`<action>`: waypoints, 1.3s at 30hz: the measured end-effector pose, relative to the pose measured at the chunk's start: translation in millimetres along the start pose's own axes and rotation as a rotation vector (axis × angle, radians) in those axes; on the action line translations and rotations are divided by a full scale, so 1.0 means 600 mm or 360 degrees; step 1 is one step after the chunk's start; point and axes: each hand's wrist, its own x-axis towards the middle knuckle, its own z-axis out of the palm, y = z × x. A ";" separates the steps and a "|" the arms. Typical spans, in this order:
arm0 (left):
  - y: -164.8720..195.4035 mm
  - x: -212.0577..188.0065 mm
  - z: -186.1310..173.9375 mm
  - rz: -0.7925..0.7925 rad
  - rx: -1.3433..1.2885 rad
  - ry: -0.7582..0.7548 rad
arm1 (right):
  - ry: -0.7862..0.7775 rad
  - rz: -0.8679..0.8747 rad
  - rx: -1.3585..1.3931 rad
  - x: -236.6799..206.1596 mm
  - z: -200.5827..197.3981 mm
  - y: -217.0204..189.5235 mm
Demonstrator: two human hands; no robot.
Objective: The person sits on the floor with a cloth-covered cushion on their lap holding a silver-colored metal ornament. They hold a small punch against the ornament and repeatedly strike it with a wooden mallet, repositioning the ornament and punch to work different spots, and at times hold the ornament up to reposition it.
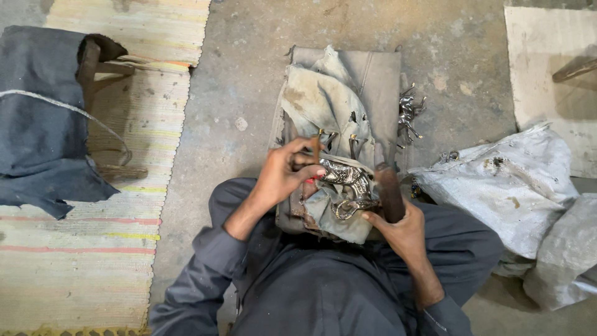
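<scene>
I sit on the floor with a shiny cast metal figurine (349, 182) lying on a dirty grey cloth (323, 102) in front of my lap. My left hand (283, 172) pinches a thin dark tool against the figurine's left end. My right hand (398, 229) grips a dark brown wooden handle (388, 191) just right of the figurine. A second silvery figurine (408, 115) lies on the right edge of the cloth-covered block.
A striped woven mat (134, 124) covers the floor at left, with a dark blue cloth (37, 118) and a wooden stool frame (93, 59) on it. Grey-white sacks (516, 186) lie at the right. Bare concrete floor (249, 62) surrounds the block.
</scene>
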 end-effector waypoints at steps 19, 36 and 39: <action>0.044 0.091 0.031 0.0564 0.0906 -0.0960 | -0.0147 0.0007 0.0034 -0.017 -0.088 -0.016; 0.041 0.122 0.057 0.0646 0.1290 -0.1356 | 0.0655 -0.0537 -0.0748 -0.069 -0.070 -0.097; 0.042 0.122 0.054 0.0690 0.1259 -0.1343 | 0.0649 -0.0669 -0.1029 -0.074 -0.068 -0.098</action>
